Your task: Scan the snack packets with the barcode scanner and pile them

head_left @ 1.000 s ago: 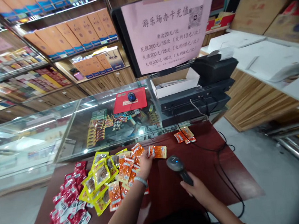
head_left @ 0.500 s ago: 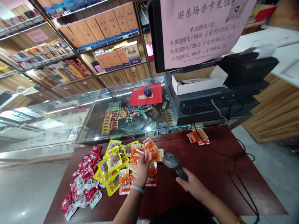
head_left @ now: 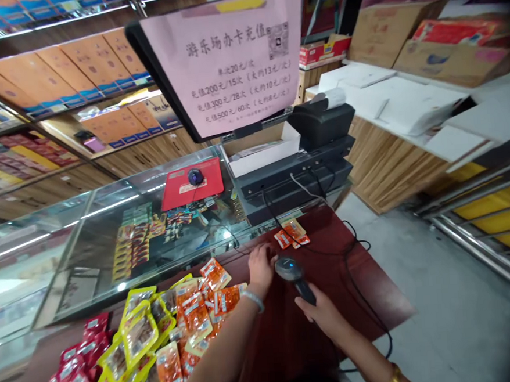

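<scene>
My right hand (head_left: 322, 311) is wrapped round the handle of a dark handheld barcode scanner (head_left: 292, 268), which has a small blue light on its head. Just left of the scanner head, my left hand (head_left: 261, 266) is over the dark red table, fingers loosely bent and apart, with nothing visible in them. Beyond its fingertips lie a few orange snack packets (head_left: 292, 234). A larger heap of orange packets (head_left: 193, 311) lies left of my left forearm, which hides part of it. Yellow-edged packets (head_left: 138, 333) and red packets (head_left: 75, 369) are heaped further left.
A glass display counter (head_left: 105, 294) adjoins the table's far edge, with a red mouse pad (head_left: 178, 190) on top. Behind the table stand a monitor with a pink sign (head_left: 237, 64) and a black receipt printer (head_left: 322, 122). A black cable (head_left: 358, 288) trails over the table's right side.
My left hand has left the large orange heap and moved right, towards the few orange packets. The view has turned right. My right hand still holds the scanner, whose blue light now shows.
</scene>
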A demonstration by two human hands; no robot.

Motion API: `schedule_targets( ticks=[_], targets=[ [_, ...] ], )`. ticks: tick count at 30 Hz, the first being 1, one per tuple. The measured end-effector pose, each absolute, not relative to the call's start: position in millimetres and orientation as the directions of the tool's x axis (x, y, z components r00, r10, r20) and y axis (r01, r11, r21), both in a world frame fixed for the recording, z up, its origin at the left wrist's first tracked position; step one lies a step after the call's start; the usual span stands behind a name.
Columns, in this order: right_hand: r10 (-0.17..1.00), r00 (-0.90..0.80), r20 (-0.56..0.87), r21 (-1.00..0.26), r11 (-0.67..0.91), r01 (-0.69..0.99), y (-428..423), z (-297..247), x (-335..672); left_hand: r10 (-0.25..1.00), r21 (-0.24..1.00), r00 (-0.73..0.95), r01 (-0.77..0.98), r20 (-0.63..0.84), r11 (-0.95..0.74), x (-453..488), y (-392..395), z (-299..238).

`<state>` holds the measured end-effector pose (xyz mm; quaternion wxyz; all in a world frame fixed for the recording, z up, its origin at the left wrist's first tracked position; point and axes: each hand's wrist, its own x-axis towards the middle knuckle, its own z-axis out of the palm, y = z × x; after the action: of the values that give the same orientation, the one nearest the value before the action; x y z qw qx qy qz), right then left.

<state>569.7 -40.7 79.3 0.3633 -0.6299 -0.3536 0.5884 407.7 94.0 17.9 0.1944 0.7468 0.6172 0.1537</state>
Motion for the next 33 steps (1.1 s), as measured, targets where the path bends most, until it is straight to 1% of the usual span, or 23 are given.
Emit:
schedule_targets(
  ticks=[1, 3, 7, 10, 14, 17, 25, 27, 31, 33],
  targets=[
    [0.863, 0.084, -0.498, -0.866, -0.500, 0.007, -42, 77, 577, 0.975, 0.478, 0.220, 0.860, -0.029, -0.180, 425, 105, 17],
    [0.842, 0.127, -0.525, -0.850, -0.527, -0.024, -45, 73, 588, 0.967, 0.431, 0.244, 0.883, -0.078, -0.188, 452, 125, 16],
    [0.823, 0.164, -0.543, -0.839, -0.538, -0.082, -53, 64, 597, 0.960, 0.276, 0.220, 0.946, -0.172, -0.167, 483, 150, 15],
    [0.817, 0.167, -0.551, -0.834, -0.541, -0.104, -58, 62, 596, 0.958, 0.227, 0.188, 0.964, -0.214, -0.139, 485, 152, 16],
    [0.830, 0.162, -0.533, -0.846, -0.523, -0.103, -59, 65, 591, 0.931, 0.289, 0.211, 0.949, -0.298, -0.122, 461, 136, 17],
    [0.835, 0.144, -0.530, -0.848, -0.524, -0.082, -56, 69, 586, 0.921, 0.337, 0.181, 0.940, -0.345, -0.058, 429, 111, 18],
    [0.861, -0.011, -0.508, -0.861, -0.508, -0.016, -41, 76, 553, 0.961, 0.503, 0.018, 0.855, -0.276, 0.128, 347, 48, 25],
    [0.865, -0.063, -0.498, -0.866, -0.500, -0.005, -38, 78, 542, 0.963, 0.500, -0.027, 0.850, -0.268, 0.163, 333, 38, 27],
    [0.862, -0.164, -0.479, -0.876, -0.483, 0.023, -36, 84, 522, 0.955, 0.457, -0.110, 0.859, -0.277, 0.231, 312, 19, 28],
    [0.850, -0.202, -0.486, -0.872, -0.487, 0.044, -37, 88, 513, 0.942, 0.468, -0.165, 0.834, -0.291, 0.291, 300, 10, 29]
  ],
)
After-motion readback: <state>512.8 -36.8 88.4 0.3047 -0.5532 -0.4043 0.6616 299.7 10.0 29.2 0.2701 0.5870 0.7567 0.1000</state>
